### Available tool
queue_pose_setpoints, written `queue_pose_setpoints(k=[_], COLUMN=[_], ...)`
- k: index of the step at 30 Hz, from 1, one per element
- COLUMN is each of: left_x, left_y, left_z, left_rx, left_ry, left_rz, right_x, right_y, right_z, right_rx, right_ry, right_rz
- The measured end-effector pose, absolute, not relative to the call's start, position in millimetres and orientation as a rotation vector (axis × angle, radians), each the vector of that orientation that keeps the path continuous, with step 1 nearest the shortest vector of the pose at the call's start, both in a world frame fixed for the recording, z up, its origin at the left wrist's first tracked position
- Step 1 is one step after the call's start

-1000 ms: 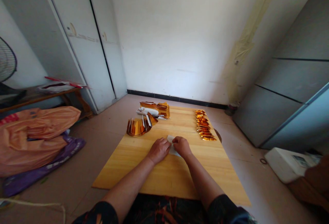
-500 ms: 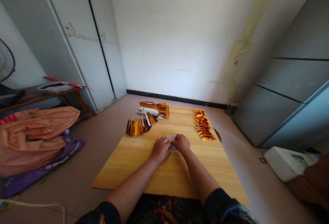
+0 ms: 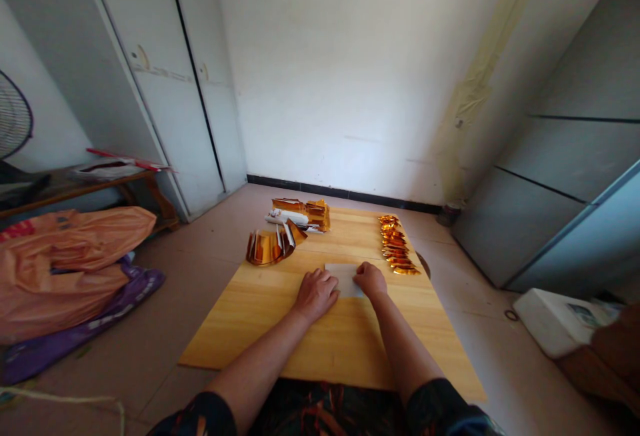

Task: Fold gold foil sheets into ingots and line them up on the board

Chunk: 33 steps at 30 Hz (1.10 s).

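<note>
A small pale sheet of paper (image 3: pixel 348 279) lies on the wooden board between my two hands, its light grey-white side facing up. My left hand (image 3: pixel 317 293) presses down on its left edge with bent fingers held close together. At the right edge, my right hand (image 3: pixel 372 281) is closed with the thumb and fingertips on the paper; the exact grip is partly hidden. Right of my hands runs a row of folded shiny gold foil pieces (image 3: pixel 395 248). Beyond my left hand stands a curved, fanned stack of gold paper sheets (image 3: pixel 267 247).
Another pile of gold and white papers (image 3: pixel 317 213) lies at the board's far left. The wooden board (image 3: pixel 330 349) has tiled floor around it. Orange and purple bags (image 3: pixel 75 256) lie on the left; a white box (image 3: pixel 555 319) stands on the right.
My right hand has moved right, away from my left hand, and more of the pale paper shows between them. My left hand has shifted only slightly right.
</note>
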State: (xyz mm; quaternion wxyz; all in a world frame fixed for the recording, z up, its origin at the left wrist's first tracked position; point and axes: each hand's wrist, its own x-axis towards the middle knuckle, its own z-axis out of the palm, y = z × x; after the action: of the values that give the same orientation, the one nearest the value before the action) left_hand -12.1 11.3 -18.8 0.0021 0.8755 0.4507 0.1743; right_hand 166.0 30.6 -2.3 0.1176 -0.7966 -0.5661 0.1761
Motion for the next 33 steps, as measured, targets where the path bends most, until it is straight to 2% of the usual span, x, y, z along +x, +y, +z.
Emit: queue_pose_setpoints(k=[11,24,33], left_x=[-6,-10,-9], left_y=[9,11,11], left_z=[-20,-25,-24], left_rx=[2.734,2.748,2.726], left_ry=[1.478,1.468,1.459], left_rz=[0.510,0.530,0.553], right_x=[164,160,158], right_y=[36,47,39], right_z=[-4,12,15], right_rx=[-2.193,-2.212,-2.067], right_ry=[-1.927,-2.067,-2.249], right_rz=[0.368,0.455,0.170])
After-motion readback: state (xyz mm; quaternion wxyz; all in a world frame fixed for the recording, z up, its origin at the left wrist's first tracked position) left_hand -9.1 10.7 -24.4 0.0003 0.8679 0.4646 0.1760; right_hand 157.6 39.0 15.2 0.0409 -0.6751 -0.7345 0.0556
